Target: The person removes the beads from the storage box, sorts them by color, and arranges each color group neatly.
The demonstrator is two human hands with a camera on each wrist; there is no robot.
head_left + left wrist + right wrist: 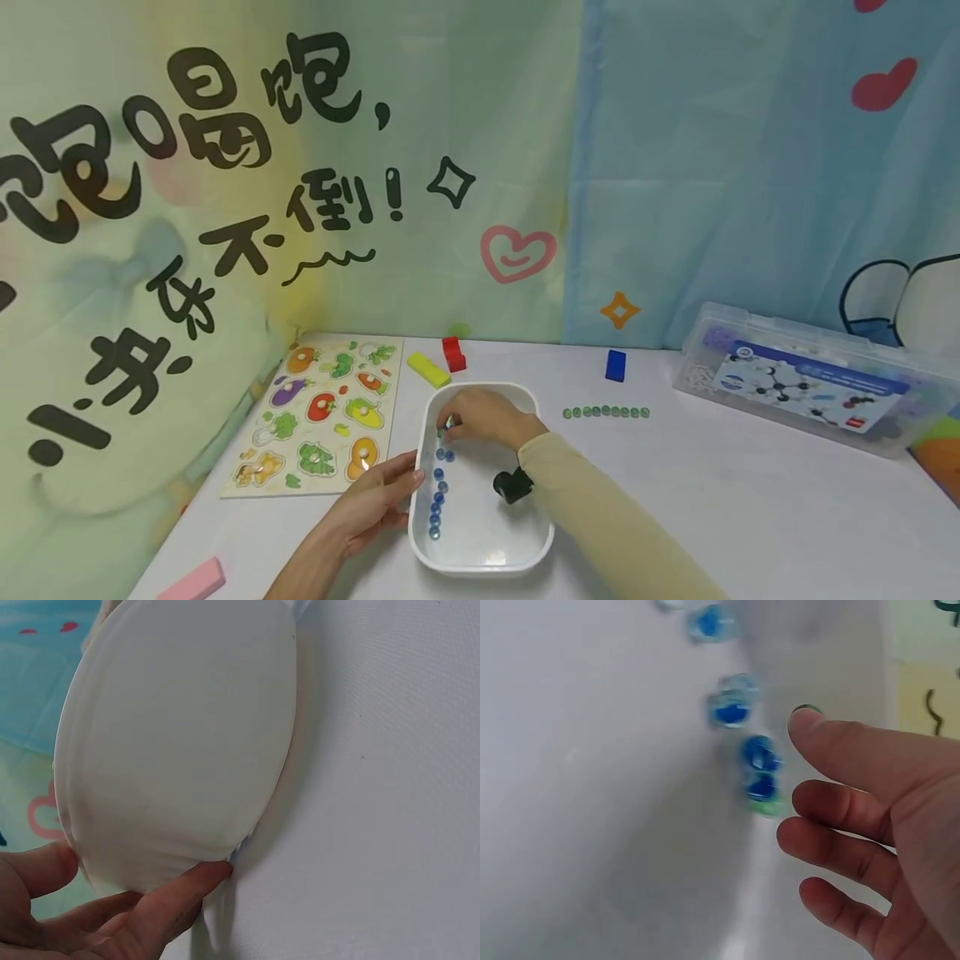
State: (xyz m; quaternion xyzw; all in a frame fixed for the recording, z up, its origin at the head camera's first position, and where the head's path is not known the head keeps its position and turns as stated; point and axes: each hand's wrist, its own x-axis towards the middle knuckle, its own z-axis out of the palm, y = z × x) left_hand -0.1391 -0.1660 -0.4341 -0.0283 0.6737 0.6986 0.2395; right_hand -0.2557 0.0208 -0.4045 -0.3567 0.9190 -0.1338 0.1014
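Note:
A white tray point(491, 525) stands on the table with a line of blue glass marbles point(437, 508) along its left side. My left hand point(375, 498) holds the tray's left wall; in the left wrist view, the thumb and fingers grip its edge from outside. My right hand point(483, 417) reaches into the tray's far left corner. In the right wrist view, a thin green arc, apparently a green marble point(806, 709), shows at its uppermost fingertip, mostly hidden. Beside the fingers lie blurred blue marbles point(761, 754) and one more green one.
A row of green marbles point(606, 412) lies right of the tray. Behind it are yellow point(429, 369), red point(453, 354) and blue point(616, 365) blocks. A vegetable puzzle board point(322, 417) lies left, a pink block point(193, 579) nearer, a clear plastic box point(813, 379) right.

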